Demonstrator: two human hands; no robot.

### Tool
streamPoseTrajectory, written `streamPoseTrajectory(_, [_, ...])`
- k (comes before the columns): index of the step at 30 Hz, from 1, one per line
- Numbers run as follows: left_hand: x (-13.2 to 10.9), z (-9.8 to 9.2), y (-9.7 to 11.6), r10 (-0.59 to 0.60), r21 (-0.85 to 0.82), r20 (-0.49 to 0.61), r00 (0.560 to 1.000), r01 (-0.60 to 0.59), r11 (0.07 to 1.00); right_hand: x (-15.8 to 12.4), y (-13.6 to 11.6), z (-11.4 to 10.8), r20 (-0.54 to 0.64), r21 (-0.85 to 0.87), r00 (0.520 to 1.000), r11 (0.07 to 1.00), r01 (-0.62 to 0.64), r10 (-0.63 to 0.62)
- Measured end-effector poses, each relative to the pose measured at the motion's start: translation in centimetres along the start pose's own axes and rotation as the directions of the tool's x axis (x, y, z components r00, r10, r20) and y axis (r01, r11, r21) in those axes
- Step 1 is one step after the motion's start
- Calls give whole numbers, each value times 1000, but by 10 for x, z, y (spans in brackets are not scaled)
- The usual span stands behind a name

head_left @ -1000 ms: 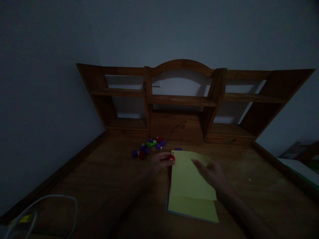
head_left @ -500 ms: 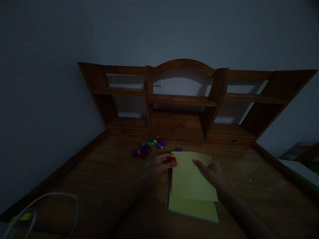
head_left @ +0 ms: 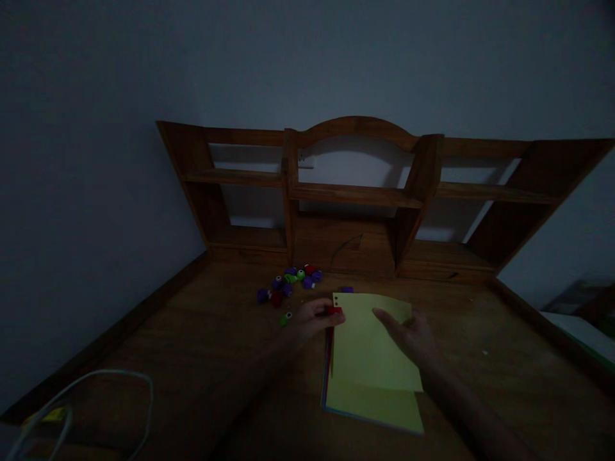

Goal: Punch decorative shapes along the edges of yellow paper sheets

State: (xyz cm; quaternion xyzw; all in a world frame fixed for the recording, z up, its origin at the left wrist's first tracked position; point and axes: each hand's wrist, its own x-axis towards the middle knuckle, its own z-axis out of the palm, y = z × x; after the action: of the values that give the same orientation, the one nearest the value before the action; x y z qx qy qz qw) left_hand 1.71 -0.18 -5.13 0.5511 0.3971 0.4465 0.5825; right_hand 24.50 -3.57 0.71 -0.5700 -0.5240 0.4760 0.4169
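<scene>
A stack of coloured paper with a yellow-green top sheet (head_left: 372, 358) lies on the dark wooden desk (head_left: 206, 358). My left hand (head_left: 312, 318) is closed round a small red punch (head_left: 334, 310) at the sheet's upper left edge. Two small holes show near that corner. My right hand (head_left: 408, 333) lies flat on the top sheet, fingers stretched out, pressing it down. A small green punch (head_left: 285, 318) sits just left of my left hand.
Several small purple, red and green punches (head_left: 291, 283) are clustered behind my left hand, and a purple one (head_left: 346, 289) lies by the paper's far edge. A wooden shelf unit (head_left: 355, 192) stands at the back. A white cable (head_left: 81, 397) loops at the front left.
My left hand has slid the red punch a little down the sheet's left edge, and a second hole shows near the corner. My right hand stays on the paper.
</scene>
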Motion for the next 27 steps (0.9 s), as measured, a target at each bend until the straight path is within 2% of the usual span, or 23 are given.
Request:
streamPoseTrajectory(9, [-2, 4, 11, 3, 26, -90, 996, -1, 1000, 0, -2, 2, -18, 26, 999, 999, -48, 48])
streamPoseTrajectory(14, [-4, 4, 17, -19, 16, -93, 995, 21, 1000, -2, -1, 3, 1, 53, 999, 998, -40, 39])
streamPoseTrajectory(19, [-6, 4, 19, -2, 20, -44, 999, 3, 1000, 0, 0, 2, -12, 28, 1000, 999, -17, 17])
streamPoseTrajectory(24, [-6, 5, 15, -6, 23, -88, 996, 8, 1000, 3, 5, 1, 11, -5, 1000, 1000, -21, 21])
streamPoseTrajectory(27, [-5, 5, 14, 12, 26, -76, 997, -10, 1000, 3, 6, 2, 1, -5, 1000, 1000, -20, 20])
